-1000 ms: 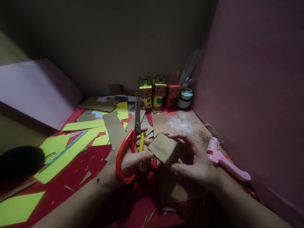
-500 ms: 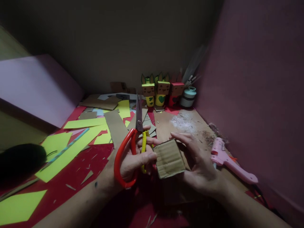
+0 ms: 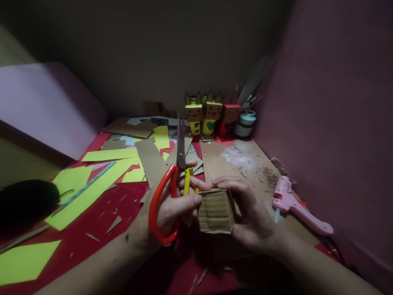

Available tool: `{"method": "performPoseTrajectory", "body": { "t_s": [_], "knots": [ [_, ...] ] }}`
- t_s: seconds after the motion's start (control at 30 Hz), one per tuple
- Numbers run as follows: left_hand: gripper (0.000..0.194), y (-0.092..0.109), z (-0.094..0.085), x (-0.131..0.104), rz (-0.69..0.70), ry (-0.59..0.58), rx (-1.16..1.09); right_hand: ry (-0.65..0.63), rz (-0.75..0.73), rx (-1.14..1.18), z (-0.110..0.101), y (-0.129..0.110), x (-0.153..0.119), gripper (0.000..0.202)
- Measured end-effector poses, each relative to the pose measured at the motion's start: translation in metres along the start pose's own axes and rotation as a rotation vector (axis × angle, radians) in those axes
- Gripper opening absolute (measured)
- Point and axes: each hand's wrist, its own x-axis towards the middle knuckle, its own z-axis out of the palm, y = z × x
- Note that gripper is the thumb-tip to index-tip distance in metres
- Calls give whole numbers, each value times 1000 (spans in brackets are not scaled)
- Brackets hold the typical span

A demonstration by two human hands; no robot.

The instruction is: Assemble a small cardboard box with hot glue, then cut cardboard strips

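Between my two hands is a small cardboard box [image 3: 215, 212], one corrugated face turned up toward me. My left hand [image 3: 176, 209] pinches its left edge with thumb and fingertips. Hooked over that same hand is a pair of scissors [image 3: 181, 153] with red handles, blades pointing up and away from the box. A yellow strip [image 3: 187, 180] sits beside the scissors' pivot, against the left fingers. My right hand [image 3: 256, 213] curls round the box's right side, fingers along the far edge and thumb near the lower corner. The box's underside is hidden.
A pink glue gun [image 3: 296, 209] lies at right by the wall. Cardboard figures [image 3: 208, 116] in yellow and red stand at the back beside a teal pot [image 3: 245, 124]. Yellow paper [image 3: 95, 192], a striped straw [image 3: 89, 184] and cardboard scraps [image 3: 150, 159] cover the left side. A dark object [image 3: 29, 207] lies far left.
The box has tilted and shifted slightly down and left, so its face looks squarer to me. My right fingers have moved along its far edge. The scissors remain on my left hand.
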Motion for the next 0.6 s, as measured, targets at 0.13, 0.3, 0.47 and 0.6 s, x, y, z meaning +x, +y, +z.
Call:
{"method": "performPoseTrajectory", "body": {
  "t_s": [0.13,0.3,0.47,0.6],
  "knots": [
    [62,-3,-3,-1,34,23,11,-50,172,139,0,-4,-1,70],
    [57,-4,-3,1,63,3,-47,-147,169,118,-8,-10,6,77],
    [73,4,4,4,104,138,-79,-147,211,198,-16,-16,17,69],
    [80,6,4,4,85,197,-91,-125,151,191,-19,-13,22,66]
  ]
}}
